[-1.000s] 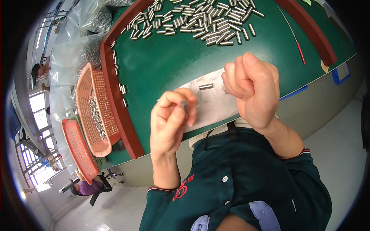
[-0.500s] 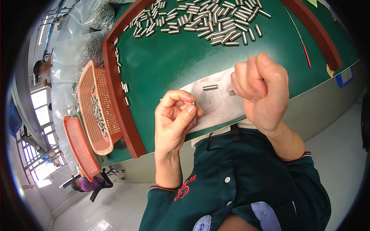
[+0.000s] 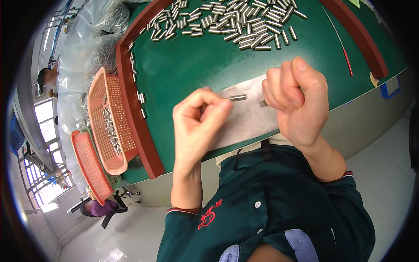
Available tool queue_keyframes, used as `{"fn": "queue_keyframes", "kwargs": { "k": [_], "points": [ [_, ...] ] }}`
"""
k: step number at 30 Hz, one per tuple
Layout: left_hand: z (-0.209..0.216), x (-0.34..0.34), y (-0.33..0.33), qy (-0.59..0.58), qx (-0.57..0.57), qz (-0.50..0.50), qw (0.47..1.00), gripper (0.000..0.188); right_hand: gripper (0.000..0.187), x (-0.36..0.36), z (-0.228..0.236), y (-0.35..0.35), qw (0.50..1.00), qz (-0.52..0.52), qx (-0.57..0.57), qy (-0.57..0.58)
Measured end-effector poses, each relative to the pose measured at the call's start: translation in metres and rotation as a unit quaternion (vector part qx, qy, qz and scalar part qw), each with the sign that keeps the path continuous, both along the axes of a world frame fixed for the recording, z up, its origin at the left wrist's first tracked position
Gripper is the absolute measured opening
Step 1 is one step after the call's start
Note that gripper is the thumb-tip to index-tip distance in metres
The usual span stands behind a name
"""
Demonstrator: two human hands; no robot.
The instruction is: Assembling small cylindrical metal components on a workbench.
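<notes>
My left hand (image 3: 198,122) is closed above the left part of a pale cloth (image 3: 244,122), thumb pressed to the curled fingers. Whatever lies inside that grip is hidden. A single metal pin (image 3: 238,98) rests on the cloth just right of the left hand's fingertips. My right hand (image 3: 294,98) is a closed fist over the right end of the cloth, thumb on top. Beside its lower fingers shows a short grey piece (image 3: 262,104); whether the fist holds it or it lies on the cloth, I cannot tell.
Many metal pins (image 3: 244,26) lie heaped on the green tabletop (image 3: 174,74) at the far side. Dark red rails (image 3: 135,109) border it. Pink baskets (image 3: 111,126) and clear bags of metal pieces stand left. A red-handled pointed tool (image 3: 347,63) lies at right.
The left hand has turned, its fingers curling inward and hiding the small metal end that showed between thumb and fingers. Its fingertips are now nearer the pin. The right hand has barely moved.
</notes>
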State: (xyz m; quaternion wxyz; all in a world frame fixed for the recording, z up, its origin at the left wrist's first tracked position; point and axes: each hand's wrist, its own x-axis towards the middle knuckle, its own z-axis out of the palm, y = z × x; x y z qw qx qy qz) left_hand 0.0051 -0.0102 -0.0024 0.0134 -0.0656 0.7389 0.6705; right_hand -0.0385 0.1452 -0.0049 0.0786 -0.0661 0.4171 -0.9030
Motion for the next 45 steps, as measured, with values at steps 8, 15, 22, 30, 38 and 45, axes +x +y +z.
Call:
{"fn": "queue_keyframes", "kwargs": {
  "k": [8, 15, 22, 30, 38, 45],
  "points": [
    [-0.009, -0.011, 0.014, 0.176, -0.411, -0.102, 0.889, 0.011, 0.041, 0.001, 0.001, -0.001, 1.000, 0.004, -0.010, -0.014],
    [-0.006, 0.009, -0.012, 0.112, -0.318, 0.004, 0.941, 0.007, 0.040, -0.001, -0.003, 0.001, 1.000, 0.018, 0.001, 0.000],
    [-0.006, 0.031, -0.029, 0.075, -0.409, 0.009, 0.909, 0.011, 0.039, -0.004, -0.003, 0.001, 0.996, 0.014, -0.076, 0.045],
    [-0.013, 0.017, -0.006, 0.144, -0.397, -0.015, 0.906, 0.011, 0.040, -0.009, 0.002, -0.021, 0.997, 0.057, -0.054, 0.028],
    [-0.020, 0.015, -0.005, 0.148, -0.375, -0.008, 0.915, 0.010, 0.040, -0.013, 0.000, -0.031, 0.996, 0.076, -0.030, -0.023],
    [-0.020, 0.015, -0.004, 0.142, -0.371, -0.003, 0.918, 0.010, 0.040, -0.012, 0.002, -0.033, 0.996, 0.079, -0.026, -0.034]
  ]
}}
